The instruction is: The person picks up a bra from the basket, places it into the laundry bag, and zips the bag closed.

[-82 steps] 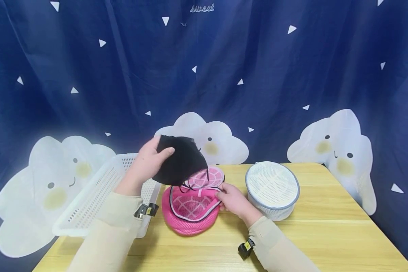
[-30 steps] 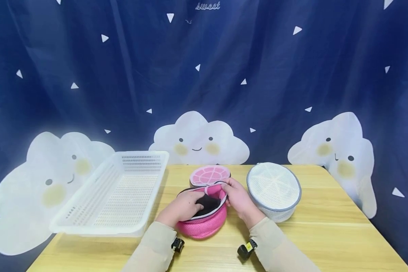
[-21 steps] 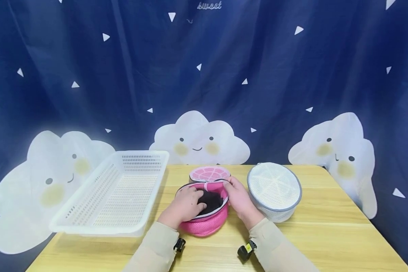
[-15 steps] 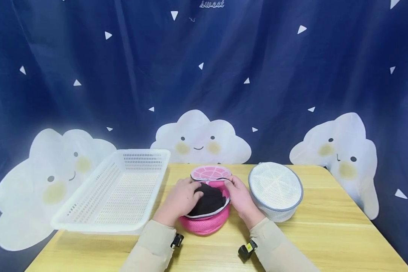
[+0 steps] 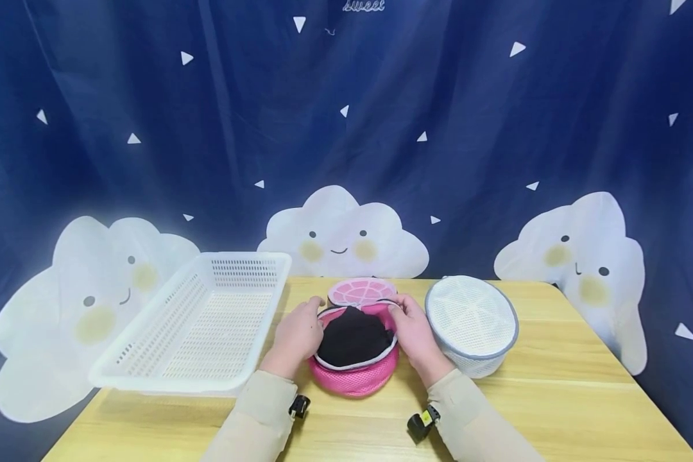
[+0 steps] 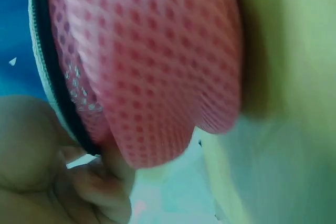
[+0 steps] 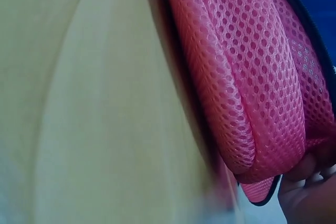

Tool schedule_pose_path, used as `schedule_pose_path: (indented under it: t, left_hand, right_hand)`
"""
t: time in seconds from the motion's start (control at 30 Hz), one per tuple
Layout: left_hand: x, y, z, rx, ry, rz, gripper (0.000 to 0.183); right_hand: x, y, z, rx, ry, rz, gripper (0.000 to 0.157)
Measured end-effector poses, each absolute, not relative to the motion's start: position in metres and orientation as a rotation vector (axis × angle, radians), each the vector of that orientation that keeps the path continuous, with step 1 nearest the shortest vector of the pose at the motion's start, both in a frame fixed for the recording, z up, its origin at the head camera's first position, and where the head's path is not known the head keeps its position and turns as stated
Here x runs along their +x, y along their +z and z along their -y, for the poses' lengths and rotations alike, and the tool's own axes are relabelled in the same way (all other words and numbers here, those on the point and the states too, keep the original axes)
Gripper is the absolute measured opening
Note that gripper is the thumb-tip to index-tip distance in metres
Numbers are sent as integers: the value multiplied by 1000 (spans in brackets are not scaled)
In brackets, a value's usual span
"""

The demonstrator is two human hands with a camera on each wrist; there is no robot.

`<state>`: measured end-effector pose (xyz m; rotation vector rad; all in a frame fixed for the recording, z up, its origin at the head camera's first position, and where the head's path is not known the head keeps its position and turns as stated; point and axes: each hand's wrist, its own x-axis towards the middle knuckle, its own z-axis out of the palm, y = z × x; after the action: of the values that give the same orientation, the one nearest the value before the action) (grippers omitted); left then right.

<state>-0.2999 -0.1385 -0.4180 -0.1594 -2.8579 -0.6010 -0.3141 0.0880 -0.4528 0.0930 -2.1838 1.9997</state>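
Note:
A round pink mesh laundry bag [image 5: 355, 378] stands on the table in the head view, its zip-edged mouth wide and its lighter pink lid [image 5: 362, 291] folded back behind. Soft black fabric [image 5: 352, 339] fills the inside. At the left rim, my left hand [image 5: 300, 330] pinches the edge between thumb and fingers; the left wrist view shows these fingertips [image 6: 100, 184] at the end of the zip. My right hand [image 5: 414, 330] holds the opposite rim, its fingers [image 7: 304, 169] curled at the edge in the right wrist view.
To the left stands a white perforated plastic basket [image 5: 144, 384] near the table's left side. A white cylindrical mesh bag [image 5: 472, 317] with grey trim is close to my right hand. The wooden table [image 5: 577, 398] ends before a blue curtain [image 5: 381, 128] with cloud prints.
My left hand brought the black fabric over from the left and pushed it into the pink bag. It then let go and moved out to the left rim. The right hand kept its rim hold.

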Motion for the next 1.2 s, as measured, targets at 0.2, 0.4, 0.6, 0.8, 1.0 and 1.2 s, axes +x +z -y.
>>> schedule_pose_path:
  t: [0.2,0.4,0.6,0.8,1.0,1.2]
  left_hand:
    - [-302,-405,139,-166,-875,2707,45]
    - [-301,-392,140,-169,-921,2612,47]
    - [-295,-380,141,-161,-1243,2456,47]
    - [-295,-379,147,-88,-1472,2348,45]
    - [-295,-378,149,-77,-1598,2302,45]
    - [-295,-373,153,-24,-1821,2171,45]
  right_hand:
    - [-315,-446,-91,57,1980,2125,23]
    - [-320,-441,-98,37,1917,2095,22]
    - [-320,-435,-100,74,2007,2038,21]
    - [-318,-429,-100,87,2134,1991,22]
    - [-313,-420,-100,157,2256,2014,28]
    - [-308,-408,-107,192,2641,1780,29]
